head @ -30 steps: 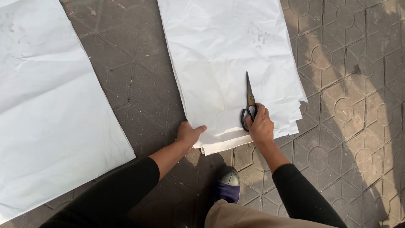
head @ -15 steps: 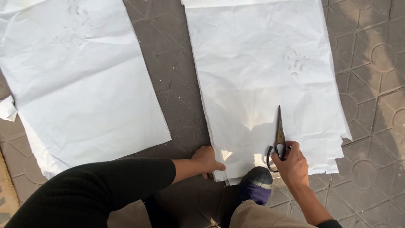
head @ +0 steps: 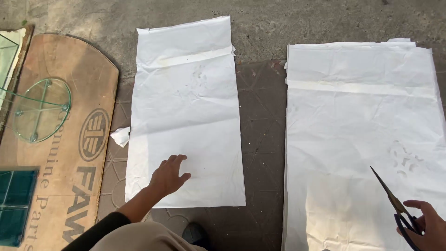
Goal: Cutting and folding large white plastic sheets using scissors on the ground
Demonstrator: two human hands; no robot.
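Note:
Two long white paper sheets lie on the paved ground. My left hand [head: 168,176] rests with fingers spread on the lower part of the left sheet [head: 186,107]. My right hand [head: 427,225] at the bottom right corner grips black-handled scissors [head: 394,203], blades closed and pointing up-left over the right stack of sheets [head: 362,135]. The right stack has several layers showing at its top edge.
A brown cardboard panel [head: 65,153] lies at the left with a round glass disc [head: 41,109] and dark green glass pieces [head: 16,204] on it. A crumpled white scrap [head: 121,136] sits beside the left sheet. My dark shoe [head: 195,234] is near the bottom.
The view swung left and up. My left hand left the right stack's bottom edge and moved onto the left sheet. My right hand lifted the scissors off the stack's edge, toward the right.

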